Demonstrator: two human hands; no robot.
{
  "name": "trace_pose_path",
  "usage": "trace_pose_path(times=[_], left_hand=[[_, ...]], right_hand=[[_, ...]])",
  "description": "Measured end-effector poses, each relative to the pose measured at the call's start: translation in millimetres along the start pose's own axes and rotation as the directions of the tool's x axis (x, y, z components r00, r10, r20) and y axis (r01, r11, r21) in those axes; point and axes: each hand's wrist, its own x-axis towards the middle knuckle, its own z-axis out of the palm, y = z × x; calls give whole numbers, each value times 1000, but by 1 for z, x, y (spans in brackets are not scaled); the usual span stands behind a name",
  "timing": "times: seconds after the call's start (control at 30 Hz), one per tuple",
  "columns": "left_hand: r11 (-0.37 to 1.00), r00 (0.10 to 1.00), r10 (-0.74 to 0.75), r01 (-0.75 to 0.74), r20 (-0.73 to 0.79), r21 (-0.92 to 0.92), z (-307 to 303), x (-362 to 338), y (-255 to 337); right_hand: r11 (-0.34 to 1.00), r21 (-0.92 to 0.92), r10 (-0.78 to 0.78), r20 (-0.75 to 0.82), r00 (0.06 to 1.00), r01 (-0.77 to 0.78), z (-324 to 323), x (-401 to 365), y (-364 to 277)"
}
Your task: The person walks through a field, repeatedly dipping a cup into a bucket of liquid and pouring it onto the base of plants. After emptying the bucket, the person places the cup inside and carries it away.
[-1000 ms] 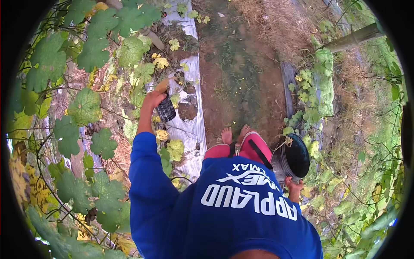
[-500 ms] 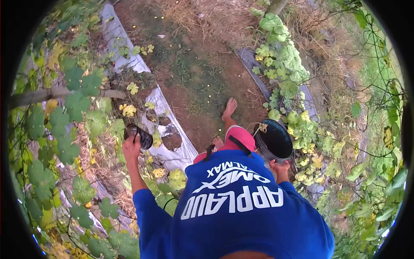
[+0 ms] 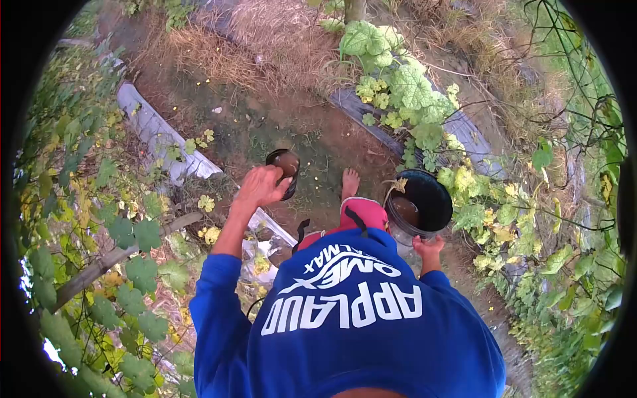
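The left hand (image 3: 262,186), closed around a dark cup (image 3: 288,159), has swung inward to 11 o'clock from the chest, nearer the bucket (image 3: 434,196) at 1 o'clock, gripped by the right hand (image 3: 428,246).

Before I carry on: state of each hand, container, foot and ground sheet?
Left hand: gripping cup.
Right hand: gripping bucket rim.
Cup: uncovered, brownish inside, probably liquid.
Bucket: uncovered, brownish at bottom, contents uncertain.
Visible foot: bare.
Pale sheeting: wrinkled.
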Motion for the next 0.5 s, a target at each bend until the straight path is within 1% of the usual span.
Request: trace_pose_path(times=[0.07,0.13,0.17,0.2,0.23,0.27,0.3,0.33,0.4,0.43,0.47,0.5], left_hand=[[998,998,53,-54,40,23,-5,54,11],[995,986,78,-86,149,45,-9,102,24],[994,984,87,-96,153,51,-11,125,29],[991,974,74,-96,214,93,-12,146,34],[986,960,57,-97,273,135,-13,164,38],[985,960,62,-103,275,138,-14,180,43],[980,949,43,-101,313,171,-13,194,46],[974,937,23,-100,349,204,-14,207,48],[967,927,21,-115,375,229,-10,230,46],[960,917,15,-125,398,252,-7,239,44],[960,916,18,-128,401,249,-3,247,42],[953,903,-11,-120,430,278,-7,253,43]], right_hand=[[1000,26,11,-13,1000,-10,16,-1,8],[999,50,21,-23,1000,-20,27,-1,16],[999,44,21,17,1000,-22,32,-1,21],[999,37,21,57,998,-23,38,-2,25],[999,44,23,60,998,-26,42,3,27],[999,42,28,84,996,-32,45,9,30],[999,39,32,108,994,-36,51,7,33],[998,44,31,109,994,-36,57,4,35],[1000,-9,8,100,995,-7,68,-1,42],[1000,-4,6,96,995,-5,72,-4,46],[1000,-19,-10,110,994,12,76,-8,50],[999,-35,-24,124,992,29,75,-4,49]])
